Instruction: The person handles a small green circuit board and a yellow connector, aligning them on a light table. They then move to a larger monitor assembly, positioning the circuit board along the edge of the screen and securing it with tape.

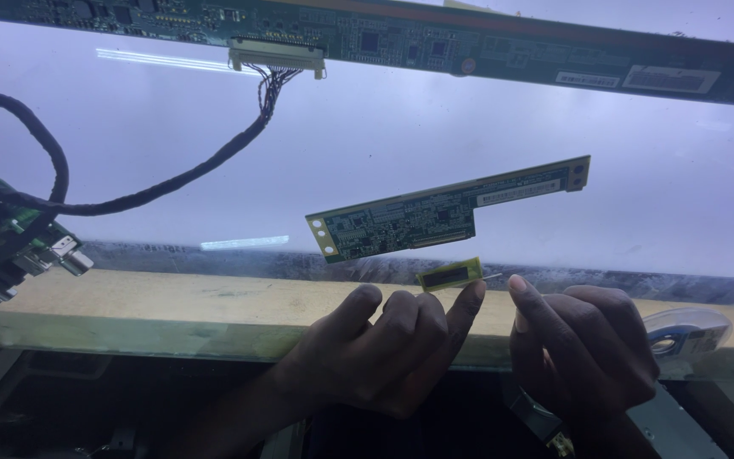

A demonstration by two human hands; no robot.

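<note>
Two hands are seen at the lower edge of a lit display panel (435, 136). A small yellow-edged flex strip (450, 274) is pinched at the fingertips of the left hand (384, 353), its other fingers curled. The right hand (584, 348) is loosely curled, its forefinger raised just beside the strip's thin end. A narrow green circuit board (435, 212) lies just above the strip. A tape roll (688, 333) rests on the wooden surface (172, 306) near the right hand.
</note>
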